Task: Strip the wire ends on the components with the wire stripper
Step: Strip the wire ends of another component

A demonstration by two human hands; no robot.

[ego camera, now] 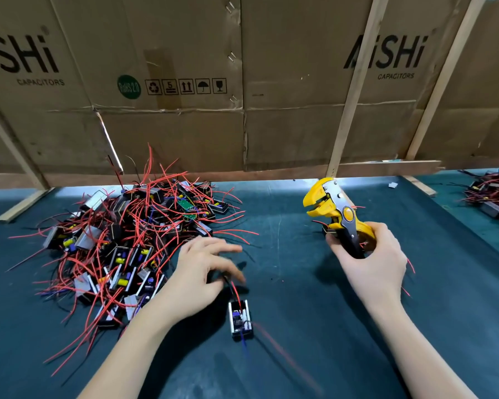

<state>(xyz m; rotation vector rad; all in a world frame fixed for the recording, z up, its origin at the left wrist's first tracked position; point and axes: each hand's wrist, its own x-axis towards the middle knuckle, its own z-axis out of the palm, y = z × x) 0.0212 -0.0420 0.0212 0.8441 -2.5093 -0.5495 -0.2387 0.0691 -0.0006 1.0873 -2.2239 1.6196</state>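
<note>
Head view: main risk judged to be a lost or mis-seated wire. The component (240,319) hangs or lies below the left hand (205,272), held only by its red and black leads (233,286), which are pinched between thumb and fingertips (236,276); the hand is motion-blurred, so the exact pinch point cannot be told. If the pinch is light, the leads could slip and the component drop onto the green mat (300,283), or swing and drag its loose blue and red wires. A second risk: the wire stripper (333,210) is gripped by its handles in the right hand (366,254), curled round them, with the yellow jaws gaping and pointed toward the pile; if the lead end is fed in too deep or skewed, too much insulation could be cut or strands nicked. A third: the pile of components (133,240) lies just beside the left hand, with red wires fanning toward it, so a neighbouring wire could be snagged and pulled along. Relative position: the component body sits just below and slightly right of the left fingertips, joined to them by the short leads, well apart from the stripper jaws, with bare mat between. A second pile (496,197) is seen at the far right, untouched.
</note>
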